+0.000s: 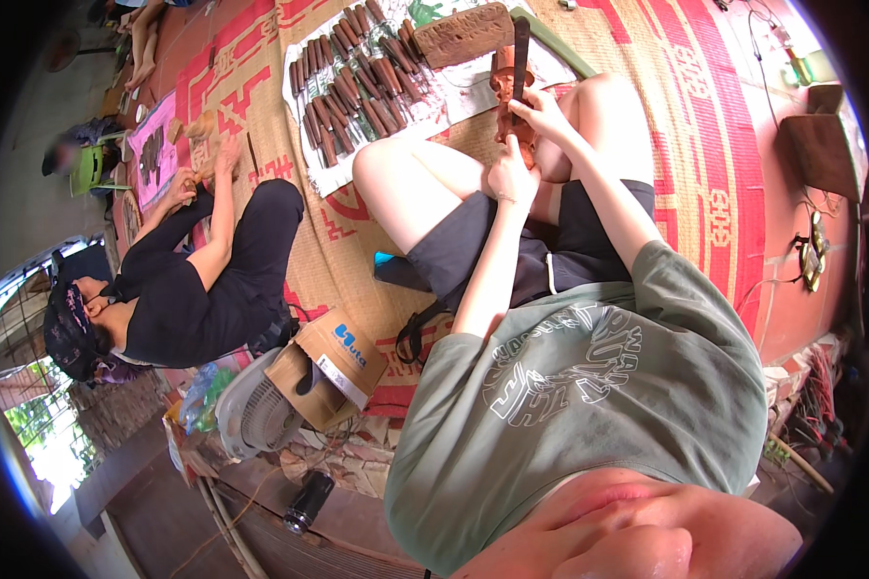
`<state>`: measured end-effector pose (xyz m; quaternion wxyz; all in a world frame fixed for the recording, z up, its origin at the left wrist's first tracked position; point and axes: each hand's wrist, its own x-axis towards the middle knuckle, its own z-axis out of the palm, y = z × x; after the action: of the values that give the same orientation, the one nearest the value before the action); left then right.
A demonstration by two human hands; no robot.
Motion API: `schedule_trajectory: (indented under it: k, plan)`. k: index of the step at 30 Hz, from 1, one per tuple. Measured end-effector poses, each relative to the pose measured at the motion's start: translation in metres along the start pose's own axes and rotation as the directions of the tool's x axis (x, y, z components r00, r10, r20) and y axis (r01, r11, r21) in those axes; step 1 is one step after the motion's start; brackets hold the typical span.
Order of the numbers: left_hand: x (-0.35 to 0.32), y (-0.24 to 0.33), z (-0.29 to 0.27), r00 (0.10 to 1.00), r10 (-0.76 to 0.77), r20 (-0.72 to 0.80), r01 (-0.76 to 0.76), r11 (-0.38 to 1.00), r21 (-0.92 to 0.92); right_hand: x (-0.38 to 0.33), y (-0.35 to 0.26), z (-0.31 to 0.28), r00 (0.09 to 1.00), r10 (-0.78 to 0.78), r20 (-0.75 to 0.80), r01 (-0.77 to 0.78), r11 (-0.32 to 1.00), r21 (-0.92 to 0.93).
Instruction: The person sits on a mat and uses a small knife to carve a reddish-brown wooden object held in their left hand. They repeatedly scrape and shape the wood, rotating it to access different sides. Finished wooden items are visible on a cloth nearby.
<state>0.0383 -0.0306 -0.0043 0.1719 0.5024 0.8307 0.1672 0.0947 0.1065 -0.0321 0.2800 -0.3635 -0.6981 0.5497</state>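
Between my raised knees stands a reddish-brown carved wooden piece (501, 69). My left hand (514, 176) is closed around its lower end. Higher up, my right hand (543, 114) grips a long, dark, flat tool (521, 53) that lies along the carving's right side; it looks like a file, though its exact kind is unclear. My fingers hide part of the carving's middle. Just beyond it is a worn wooden block (463, 37). Several carving tools with brown wooden handles (343, 96) lie in rows on a white sheet (330, 180) ahead to the left.
A co-worker in black (188, 280) sits at left, hands on a pale wooden piece (201, 130). A patterned straw mat (700, 125) lies beneath us. An open cardboard box (343, 362) and a grey fan (253, 410) stand behind left. A brown wooden stool-like object (826, 145) is at right.
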Motion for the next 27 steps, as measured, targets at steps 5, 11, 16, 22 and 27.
schedule_trajectory:
  k: [5,11,16,22,27]
  plan:
    - [0.000,0.002,0.001,0.999,-0.007,-0.040,0.006,1.000,-0.008,-0.004,-0.018,0.002,0.994,-0.001,-0.108,0.000,1.000,-0.008]
    - [0.001,-0.002,0.002,1.000,-0.009,0.001,0.009,1.000,0.020,0.001,-0.005,-0.002,0.999,0.017,0.044,-0.019,0.999,0.038]
    - [0.000,0.003,-0.002,1.000,-0.005,-0.022,0.004,0.999,-0.035,0.002,0.003,0.007,0.986,-0.074,-0.150,0.084,0.995,0.063]
    - [-0.002,0.002,-0.005,1.000,-0.016,0.006,0.016,1.000,0.011,0.002,0.011,0.005,0.999,0.020,-0.034,-0.015,0.988,0.151]
    - [0.001,0.008,-0.009,0.993,-0.055,0.102,0.048,0.996,0.071,-0.002,0.005,-0.001,0.991,0.130,0.013,-0.126,0.927,0.352]
